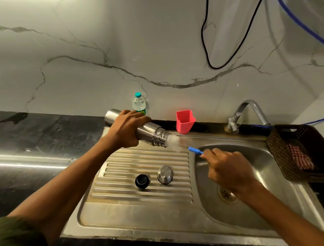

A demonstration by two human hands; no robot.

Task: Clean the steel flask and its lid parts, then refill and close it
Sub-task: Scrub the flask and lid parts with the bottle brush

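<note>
The step in hand looks like scrubbing the inside of the flask (pixel 137 129), with the lid parts not yet cleaned and the refill still to come. The left hand (pixel 126 128) is wrapped round the flask's middle, holding it nearly on its side above the far edge of the draining board (pixel 143 179), open threaded mouth pointing toward the sink bowl (pixel 258 188); the right hand (pixel 229 170), over the bowl, is curled round the blue handle of a bottle brush (pixel 195 150), whose white bristle head sits right at the flask's mouth, blurred, so whether it is partly inside I cannot tell.

On the draining board, nearer the person than the flask, lie the two lid parts side by side: a black stopper (pixel 142 181) and a steel cap (pixel 165 174), close but apart. Beyond the draining board a small water bottle (pixel 139 104) stands against the wall; a red cup (pixel 185 121) sits on the back ledge just left of the bowl; the tap (pixel 249 114) rises behind the bowl, no water running that I can see; a dark basket (pixel 298 153) with checked cloth rests on the bowl's far right rim.

The next move calls for keeping brush and flask in line so the bristles pass the narrow neck, the left hand holding firm against the push; a rinse would likely follow.
</note>
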